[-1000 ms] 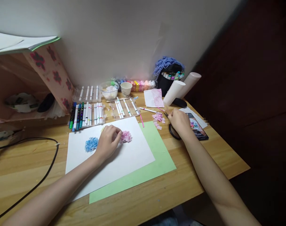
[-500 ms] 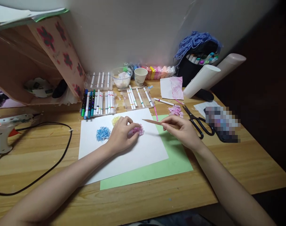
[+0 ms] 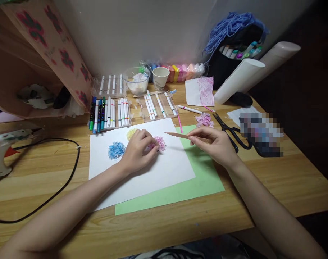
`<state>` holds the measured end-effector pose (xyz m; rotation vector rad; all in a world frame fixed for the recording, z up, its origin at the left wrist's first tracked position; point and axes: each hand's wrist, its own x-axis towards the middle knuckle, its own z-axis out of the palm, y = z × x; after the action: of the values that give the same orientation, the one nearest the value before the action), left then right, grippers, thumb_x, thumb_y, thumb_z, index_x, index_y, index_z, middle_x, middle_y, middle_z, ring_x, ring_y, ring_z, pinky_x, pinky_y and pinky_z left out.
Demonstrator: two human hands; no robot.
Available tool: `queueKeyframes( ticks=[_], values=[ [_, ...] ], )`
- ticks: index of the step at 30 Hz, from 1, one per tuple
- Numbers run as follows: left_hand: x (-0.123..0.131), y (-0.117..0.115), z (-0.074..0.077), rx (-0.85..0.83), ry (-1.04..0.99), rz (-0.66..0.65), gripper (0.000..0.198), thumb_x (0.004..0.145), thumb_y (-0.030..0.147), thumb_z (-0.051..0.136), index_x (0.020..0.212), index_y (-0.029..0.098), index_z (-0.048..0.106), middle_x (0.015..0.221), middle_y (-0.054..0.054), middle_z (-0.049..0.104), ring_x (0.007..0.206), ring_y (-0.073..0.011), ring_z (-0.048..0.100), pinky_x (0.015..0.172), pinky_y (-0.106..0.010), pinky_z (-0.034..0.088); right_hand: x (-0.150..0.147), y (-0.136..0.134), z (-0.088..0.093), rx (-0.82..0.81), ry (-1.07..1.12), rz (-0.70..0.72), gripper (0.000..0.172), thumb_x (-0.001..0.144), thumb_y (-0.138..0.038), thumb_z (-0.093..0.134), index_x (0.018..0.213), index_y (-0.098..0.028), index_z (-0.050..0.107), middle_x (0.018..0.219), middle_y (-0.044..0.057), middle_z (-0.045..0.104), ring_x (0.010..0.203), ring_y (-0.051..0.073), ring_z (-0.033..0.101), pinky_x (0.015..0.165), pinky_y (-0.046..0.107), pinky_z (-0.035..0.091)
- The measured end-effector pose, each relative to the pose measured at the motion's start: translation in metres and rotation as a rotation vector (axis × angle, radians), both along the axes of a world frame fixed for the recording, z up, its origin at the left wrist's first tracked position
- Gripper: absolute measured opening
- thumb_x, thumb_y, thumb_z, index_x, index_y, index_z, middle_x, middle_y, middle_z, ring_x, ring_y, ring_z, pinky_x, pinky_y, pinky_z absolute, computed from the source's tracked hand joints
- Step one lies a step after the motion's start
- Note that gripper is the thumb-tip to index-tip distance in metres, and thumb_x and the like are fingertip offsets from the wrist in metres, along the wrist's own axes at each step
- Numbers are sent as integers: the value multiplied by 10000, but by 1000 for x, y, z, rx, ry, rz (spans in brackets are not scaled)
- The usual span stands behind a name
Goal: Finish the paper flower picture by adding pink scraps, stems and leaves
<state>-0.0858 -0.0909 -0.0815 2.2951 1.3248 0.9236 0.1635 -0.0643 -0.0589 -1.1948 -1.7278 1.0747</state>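
A white sheet of paper [image 3: 164, 180] lies partly over a green sheet [image 3: 207, 180]. On the white sheet are clumps of fine blue shreds [image 3: 116, 150], yellow shreds [image 3: 131, 134] and pink shreds [image 3: 160, 143]. My left hand [image 3: 139, 151] rests on this sheet between the clumps, thumb and forefinger closed together at the left edge of the pink one; its other fingers are curled. In a pinch grip, my right hand [image 3: 212, 142] holds a thin, pointed wooden stick [image 3: 177, 135] almost level, its tip pointing left above the pink clump.
Behind the paper stand marker trays [image 3: 110, 115], a clear bowl [image 3: 137, 81] and a paper cup [image 3: 160, 78]. Black scissors [image 3: 231, 131] and pink paper scraps [image 3: 205, 120] lie to the right. A glue gun [image 3: 2, 151] with a looping cable is at left.
The camera view has shifted slightly. My left thumb and forefinger have come closer together at the pink shreds. The stick stays in my right hand, over the paper.
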Motion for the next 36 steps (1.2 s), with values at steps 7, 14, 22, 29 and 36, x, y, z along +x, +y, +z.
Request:
queueKeyframes(
  ticks=[7,14,22,29,36],
  values=[
    [0,-2,0,-36,59,-23,71,806,245,573,774,191,606,815,-39,541,787,-190,447,716,-357,388,2,-3,4,125,-42,84,80,766,-242,678,829,-194,689,797,33,690,716,150,668,688,261,580],
    [2,0,-2,-29,111,93,88,805,247,569,738,193,583,780,-34,538,778,-192,460,719,-361,385,-3,-9,7,272,-223,309,97,813,-220,615,858,-185,694,742,34,685,622,129,606,537,233,507],
    [3,1,-2,-32,104,108,72,798,237,583,748,187,593,794,-38,538,785,-192,463,721,-359,387,-12,-13,3,455,-323,325,96,841,-172,576,874,-166,666,714,37,662,624,136,581,572,258,436],
    [2,2,-1,-58,78,124,63,807,249,581,780,194,592,803,-32,544,801,-193,472,732,-357,383,-17,-16,1,479,-340,333,113,856,-168,552,894,-175,658,723,41,670,645,145,589,593,265,440],
    [-1,1,1,-106,-22,178,126,871,252,473,789,197,550,804,-30,540,810,-189,482,746,-351,389,-19,-15,1,470,-353,316,105,854,-169,555,891,-190,652,739,39,674,654,148,598,601,267,451]
  ],
)
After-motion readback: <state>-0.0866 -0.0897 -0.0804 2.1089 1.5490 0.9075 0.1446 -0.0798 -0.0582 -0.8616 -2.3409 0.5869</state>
